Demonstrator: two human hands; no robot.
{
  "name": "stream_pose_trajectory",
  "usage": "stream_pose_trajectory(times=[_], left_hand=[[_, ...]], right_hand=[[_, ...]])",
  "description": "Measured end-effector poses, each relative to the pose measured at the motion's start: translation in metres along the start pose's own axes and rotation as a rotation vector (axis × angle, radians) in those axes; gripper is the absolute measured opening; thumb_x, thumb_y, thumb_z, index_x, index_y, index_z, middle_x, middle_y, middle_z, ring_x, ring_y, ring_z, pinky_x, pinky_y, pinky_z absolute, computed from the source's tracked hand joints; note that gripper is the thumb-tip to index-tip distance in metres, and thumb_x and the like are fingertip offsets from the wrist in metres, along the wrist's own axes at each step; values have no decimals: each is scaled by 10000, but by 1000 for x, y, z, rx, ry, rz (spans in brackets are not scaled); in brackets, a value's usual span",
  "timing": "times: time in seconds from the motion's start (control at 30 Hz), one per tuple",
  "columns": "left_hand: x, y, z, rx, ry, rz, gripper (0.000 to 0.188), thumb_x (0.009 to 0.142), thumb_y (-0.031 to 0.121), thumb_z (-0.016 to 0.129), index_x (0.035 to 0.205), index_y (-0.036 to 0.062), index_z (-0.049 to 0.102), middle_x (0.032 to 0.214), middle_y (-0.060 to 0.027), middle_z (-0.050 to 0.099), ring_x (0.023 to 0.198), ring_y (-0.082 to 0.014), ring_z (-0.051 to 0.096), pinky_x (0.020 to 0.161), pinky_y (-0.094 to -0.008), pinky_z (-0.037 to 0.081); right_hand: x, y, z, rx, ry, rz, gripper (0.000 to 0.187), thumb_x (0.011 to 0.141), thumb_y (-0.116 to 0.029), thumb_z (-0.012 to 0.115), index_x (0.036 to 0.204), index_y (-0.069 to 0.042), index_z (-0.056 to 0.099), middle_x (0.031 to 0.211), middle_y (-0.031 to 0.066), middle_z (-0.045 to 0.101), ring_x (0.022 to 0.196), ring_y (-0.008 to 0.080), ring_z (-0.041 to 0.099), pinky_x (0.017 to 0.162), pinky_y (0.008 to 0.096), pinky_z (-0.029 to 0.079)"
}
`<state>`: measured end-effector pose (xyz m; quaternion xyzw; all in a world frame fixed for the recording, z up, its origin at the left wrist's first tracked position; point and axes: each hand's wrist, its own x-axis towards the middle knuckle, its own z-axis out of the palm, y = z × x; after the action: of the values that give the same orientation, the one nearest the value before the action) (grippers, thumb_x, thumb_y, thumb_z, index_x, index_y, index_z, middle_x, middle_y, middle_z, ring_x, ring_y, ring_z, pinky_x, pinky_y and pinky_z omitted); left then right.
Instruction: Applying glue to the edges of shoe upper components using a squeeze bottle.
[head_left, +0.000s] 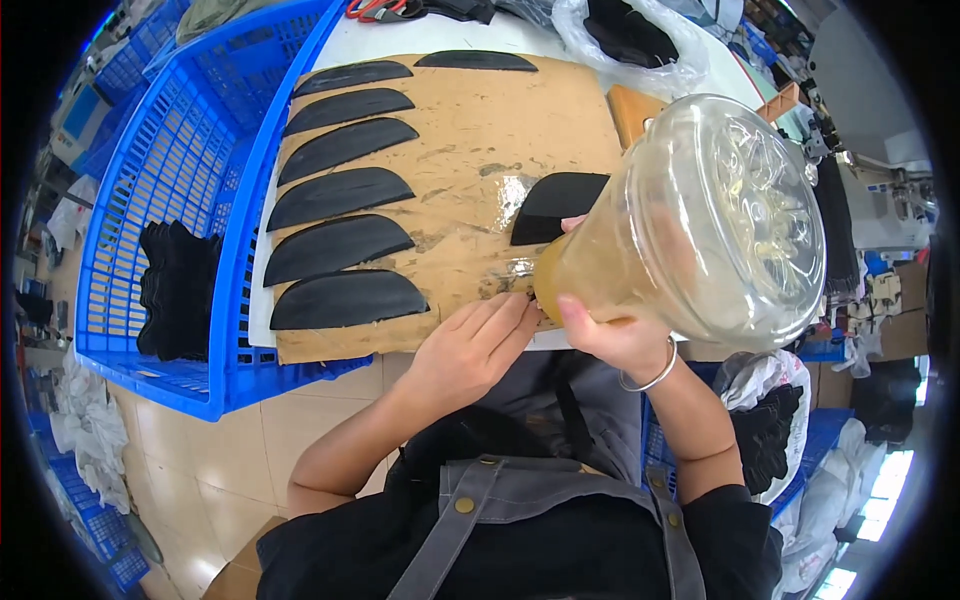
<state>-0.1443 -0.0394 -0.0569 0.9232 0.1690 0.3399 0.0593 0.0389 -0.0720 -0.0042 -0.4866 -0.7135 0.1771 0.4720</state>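
Note:
My right hand (pixel 618 338) grips a large clear plastic bottle (pixel 650 240) of yellowish liquid, tipped so its broad base faces up and its neck points down toward the board. Close by the bottle's low end, my left hand (pixel 478 345) has its fingers drawn together at the cardboard's near edge; what they pinch, if anything, is hidden. Beneath the hands lies a stained brown cardboard sheet (pixel 470 130). A black curved piece (pixel 555 203) lies beside the bottle, partly covered by it. Several black half-moon pieces (pixel 345 245) form a column along the cardboard's left side, with another black half-moon piece (pixel 475 61) at the far edge.
A blue plastic basket (pixel 230 300) stands left of the table, with a stack of black wavy-edged pieces (pixel 178 290) inside. Red-handled scissors (pixel 380 10) and a clear bag of black material (pixel 630 40) lie at the back. A white bag (pixel 790 375) sits low on the right.

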Motion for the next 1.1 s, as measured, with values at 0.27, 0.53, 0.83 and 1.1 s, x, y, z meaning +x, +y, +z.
stream_pose_trajectory(times=[0.27,0.53,0.83,1.1], left_hand=[[3,3,3,30,-40,-19,367,729,96,546,1077,-17,562,1071,-123,539,983,-230,553,814,-311,453],[4,5,4,5,-8,-34,351,703,9,613,1051,-28,580,1032,-129,578,922,-251,579,787,-325,460],[7,5,0,-42,-1,-64,337,709,-19,607,1045,-11,580,1033,-139,576,910,-277,582,775,-343,469],[4,10,2,53,4,-32,394,670,-26,598,1064,-17,573,1039,-120,566,926,-253,576,792,-330,455]], right_hand=[[1,15,-21,-440,41,-255,695,674,-73,709,1247,30,331,1108,166,531,1056,279,550,894,387,447],[-40,8,-81,-428,517,159,582,690,-38,702,1185,39,407,1061,153,554,956,275,593,858,377,473],[-35,-13,-55,60,509,-28,687,739,-280,673,1266,-12,324,1161,179,493,1045,289,527,916,403,427],[-19,7,-13,198,185,169,864,515,-311,852,1203,-27,414,1042,124,553,884,271,600,779,351,482]])
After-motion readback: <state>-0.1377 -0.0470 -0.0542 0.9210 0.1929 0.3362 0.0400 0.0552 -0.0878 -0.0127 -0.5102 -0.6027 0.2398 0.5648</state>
